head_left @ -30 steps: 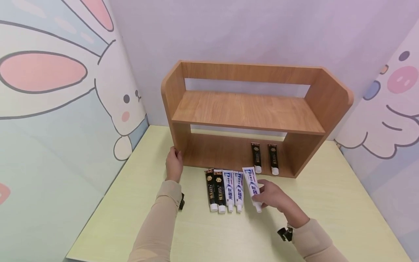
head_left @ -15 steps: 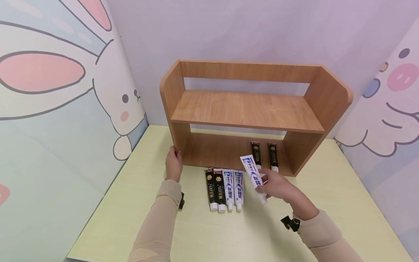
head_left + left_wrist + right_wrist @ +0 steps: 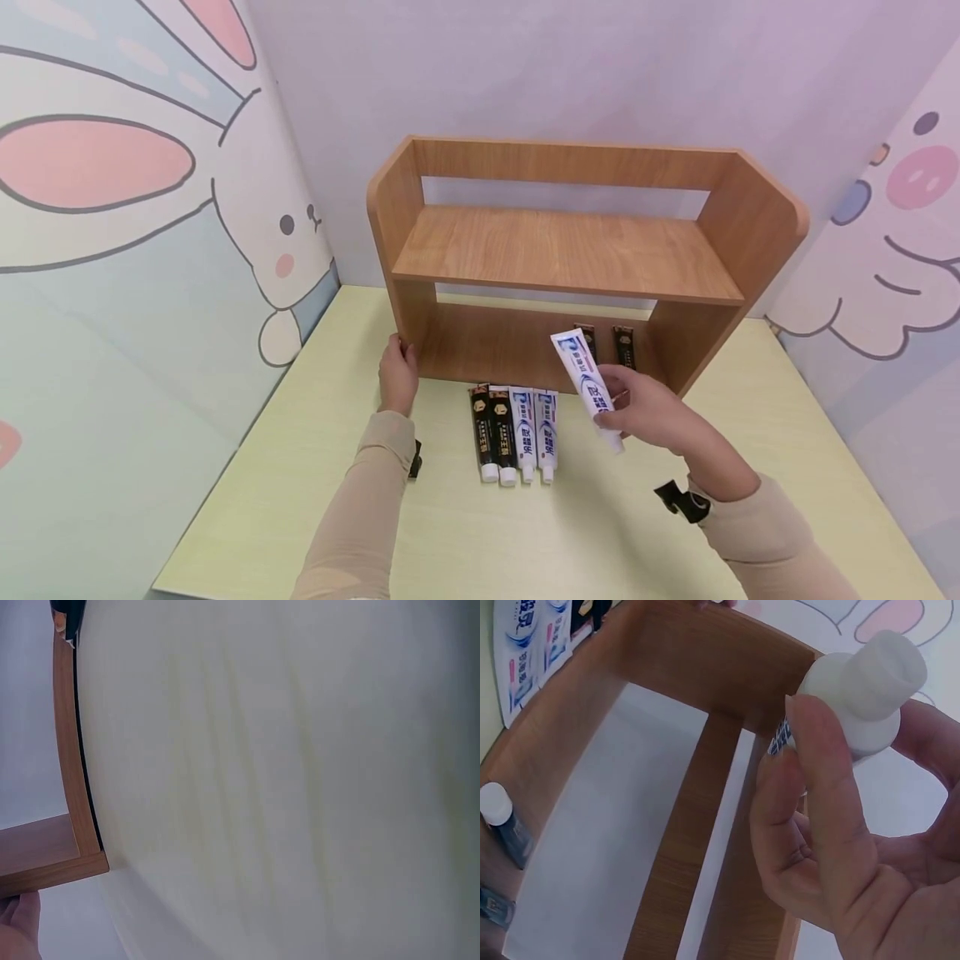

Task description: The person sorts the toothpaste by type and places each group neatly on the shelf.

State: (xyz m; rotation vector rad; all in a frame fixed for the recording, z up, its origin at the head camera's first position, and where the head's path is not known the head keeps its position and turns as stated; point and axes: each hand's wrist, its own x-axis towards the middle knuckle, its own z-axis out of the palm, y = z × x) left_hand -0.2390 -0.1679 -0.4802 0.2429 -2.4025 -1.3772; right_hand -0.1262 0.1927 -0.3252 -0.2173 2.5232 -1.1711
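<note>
My right hand (image 3: 648,408) pinches a white and blue toothpaste tube (image 3: 585,375) near its cap, in the air before the lower shelf. In the right wrist view, the tube's white cap (image 3: 885,675) points toward the camera between thumb and fingers. My left hand (image 3: 397,377) grips the lower front edge of the left side panel of the wooden shelf (image 3: 570,250); most of its fingers are hidden. Two black toothpaste tubes (image 3: 624,346) lie on the lower board at the right, partly hidden by the held tube and right hand.
On the pale yellow table (image 3: 480,542), two black toothpaste tubes (image 3: 504,437) and two white ones (image 3: 547,433) lie side by side before the shelf, caps toward me. The upper board (image 3: 562,250) overhangs the lower one. Walls with cartoon drawings (image 3: 285,225) stand around.
My right hand has lifted the white toothpaste tube off the table and moved it up and slightly right, toward the shelf. The left hand has stayed at the side panel.
</note>
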